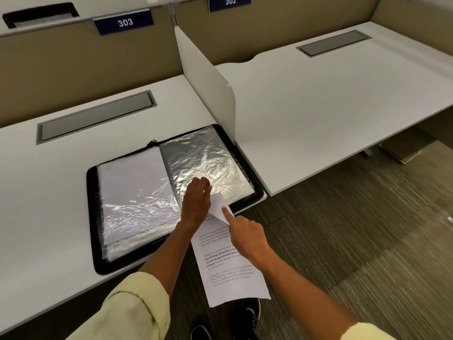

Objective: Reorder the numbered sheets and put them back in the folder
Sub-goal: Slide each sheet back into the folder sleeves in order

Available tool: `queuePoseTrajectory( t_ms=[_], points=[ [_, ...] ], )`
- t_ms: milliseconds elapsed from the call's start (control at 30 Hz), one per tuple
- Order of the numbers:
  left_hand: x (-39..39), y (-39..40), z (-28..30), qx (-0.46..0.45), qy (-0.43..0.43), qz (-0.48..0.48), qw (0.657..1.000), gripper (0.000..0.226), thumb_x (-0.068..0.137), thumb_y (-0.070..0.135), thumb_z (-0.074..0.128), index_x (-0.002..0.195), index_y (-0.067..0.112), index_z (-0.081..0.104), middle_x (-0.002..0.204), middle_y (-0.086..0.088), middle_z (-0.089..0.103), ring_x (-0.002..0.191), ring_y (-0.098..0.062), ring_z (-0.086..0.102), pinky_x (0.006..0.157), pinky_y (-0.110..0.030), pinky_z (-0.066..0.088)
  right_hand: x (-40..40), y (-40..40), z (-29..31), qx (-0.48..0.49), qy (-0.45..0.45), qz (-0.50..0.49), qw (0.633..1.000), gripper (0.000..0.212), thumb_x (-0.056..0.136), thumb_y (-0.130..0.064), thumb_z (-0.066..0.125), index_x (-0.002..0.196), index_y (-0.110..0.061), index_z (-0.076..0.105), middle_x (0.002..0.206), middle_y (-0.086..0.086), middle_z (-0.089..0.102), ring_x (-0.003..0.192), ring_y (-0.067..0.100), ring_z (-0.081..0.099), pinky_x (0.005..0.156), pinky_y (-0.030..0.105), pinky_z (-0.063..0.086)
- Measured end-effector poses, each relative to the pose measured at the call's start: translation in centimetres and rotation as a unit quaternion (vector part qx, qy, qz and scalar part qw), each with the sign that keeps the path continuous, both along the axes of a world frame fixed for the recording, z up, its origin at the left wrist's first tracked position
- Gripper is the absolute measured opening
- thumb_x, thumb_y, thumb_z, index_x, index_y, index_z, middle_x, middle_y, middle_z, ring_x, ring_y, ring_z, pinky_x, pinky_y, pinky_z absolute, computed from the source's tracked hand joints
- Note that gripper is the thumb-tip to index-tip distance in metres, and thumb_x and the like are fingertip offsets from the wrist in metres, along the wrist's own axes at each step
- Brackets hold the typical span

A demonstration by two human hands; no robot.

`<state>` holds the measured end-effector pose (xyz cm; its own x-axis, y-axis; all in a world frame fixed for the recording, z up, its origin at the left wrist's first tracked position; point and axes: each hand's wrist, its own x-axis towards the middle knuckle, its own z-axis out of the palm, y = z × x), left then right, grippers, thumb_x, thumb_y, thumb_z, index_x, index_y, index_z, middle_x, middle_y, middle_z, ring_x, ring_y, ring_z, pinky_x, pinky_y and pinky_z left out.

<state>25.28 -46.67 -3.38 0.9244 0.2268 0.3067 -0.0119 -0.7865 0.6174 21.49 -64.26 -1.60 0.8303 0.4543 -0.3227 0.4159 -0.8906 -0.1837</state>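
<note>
A black zip folder point(94, 217) lies open on the white desk, its clear plastic sleeves shining. The left page holds a white sheet point(132, 177); the right sleeve point(208, 163) looks dark and unfilled. A printed sheet point(228, 271) hangs off the desk's front edge, its top corner at the right sleeve's lower edge. My left hand point(196, 202) pinches that top corner at the sleeve. My right hand point(245, 234) is on the sheet just below, index finger stretched out and pressing the paper, the other fingers curled round its edge.
A white divider panel point(208, 77) stands right behind the folder, separating desk 303 from desk 302 point(343, 99). Grey cable flaps point(95, 116) are set in both desks. Carpeted floor and my dark shoes point(250, 312) lie below the hanging sheet.
</note>
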Motion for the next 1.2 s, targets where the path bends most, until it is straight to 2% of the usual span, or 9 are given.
queuePoseTrajectory(
  t_ms=[167,233,300,400,567,733,833,967,1200],
  points=[
    [-0.7,-0.1,0.2,-0.022,0.0,-0.029,0.999,0.004,0.096,0.009,0.056,0.093,0.012,0.056,0.09,0.0,0.052,0.083,-0.018,0.048,0.069,-0.034,0.044,2.1,-0.4,0.0,0.102,0.043,-0.093,0.989,0.049,0.108,-0.027,0.034,0.156,-0.029,0.024,0.11,0.015,0.065,0.096,0.035,0.065,0.077,0.041,0.049],
    [-0.8,-0.2,0.2,-0.039,0.001,-0.029,0.999,0.004,0.095,0.01,0.058,0.092,0.013,0.057,0.09,0.002,0.052,0.082,-0.018,0.049,0.069,-0.036,0.048,3.0,-0.7,0.2,0.119,0.055,-0.125,0.983,0.037,0.109,-0.03,0.03,0.14,-0.021,0.046,0.11,0.015,0.065,0.098,0.035,0.063,0.08,0.041,0.049],
    [-1.1,-0.5,0.2,-0.051,-0.001,-0.03,0.998,0.004,0.095,0.012,0.059,0.092,0.014,0.057,0.09,0.004,0.051,0.083,-0.016,0.05,0.071,-0.038,0.05,3.9,-0.9,0.4,0.119,0.067,-0.148,0.98,0.036,0.109,-0.033,0.029,0.119,-0.013,0.057,0.106,0.013,0.065,0.097,0.033,0.063,0.08,0.039,0.05],
    [-1.6,-1.4,0.2,-0.065,-0.008,-0.029,0.997,0.006,0.094,0.012,0.062,0.092,0.015,0.057,0.092,0.005,0.051,0.085,-0.015,0.052,0.072,-0.036,0.05,5.5,-1.0,0.2,0.125,0.11,-0.179,0.97,0.038,0.108,-0.036,0.028,0.11,-0.011,0.057,0.108,0.012,0.063,0.101,0.032,0.062,0.082,0.038,0.049],
    [-2.4,-2.1,0.0,-0.06,0.003,-0.039,0.997,0.006,0.093,0.012,0.063,0.094,0.016,0.058,0.095,0.003,0.05,0.088,-0.016,0.051,0.074,-0.033,0.049,7.4,-0.9,-0.5,0.146,0.154,-0.221,0.952,0.045,0.107,-0.044,0.03,0.119,-0.007,0.054,0.116,0.014,0.061,0.097,0.026,0.057,0.077,0.035,0.042],
    [-2.8,-1.5,-0.8,0.003,0.048,-0.045,0.998,0.013,0.09,0.015,0.065,0.1,0.017,0.056,0.103,0.0,0.05,0.094,-0.018,0.046,0.077,-0.033,0.044,7.8,-2.2,-1.3,0.182,0.152,-0.257,0.937,0.05,0.101,-0.054,0.045,0.122,-0.01,0.057,0.115,0.009,0.063,0.104,0.027,0.061,0.076,0.033,0.045],
    [-3.1,-0.7,-1.7,0.048,0.07,-0.051,0.995,0.024,0.085,0.015,0.067,0.106,0.015,0.056,0.106,-0.006,0.052,0.094,-0.023,0.049,0.075,-0.039,0.047,7.7,-3.1,-1.9,0.211,0.142,-0.279,0.926,0.05,0.096,-0.059,0.052,0.114,-0.013,0.059,0.109,0.006,0.065,0.098,0.024,0.063,0.075,0.033,0.049],
    [-3.5,-0.2,-2.6,0.075,0.081,-0.042,0.993,0.014,0.086,0.016,0.068,0.098,0.013,0.063,0.097,-0.008,0.054,0.088,-0.027,0.051,0.071,-0.04,0.048,6.6,-4.4,-2.0,0.257,0.148,-0.322,0.899,0.044,0.091,-0.059,0.061,0.102,-0.017,0.056,0.098,0.002,0.064,0.085,0.016,0.063,0.07,0.033,0.052],
    [-3.2,-0.2,-3.0,0.069,0.091,-0.04,0.993,0.008,0.086,0.013,0.069,0.093,0.011,0.067,0.096,-0.009,0.055,0.088,-0.028,0.051,0.073,-0.04,0.046,1.7,-7.9,-3.4,0.318,0.17,-0.416,0.835,0.068,0.084,-0.069,0.062,0.132,-0.022,0.051,0.102,-0.006,0.06,0.088,0.01,0.063,0.074,0.034,0.056]
  ],
)
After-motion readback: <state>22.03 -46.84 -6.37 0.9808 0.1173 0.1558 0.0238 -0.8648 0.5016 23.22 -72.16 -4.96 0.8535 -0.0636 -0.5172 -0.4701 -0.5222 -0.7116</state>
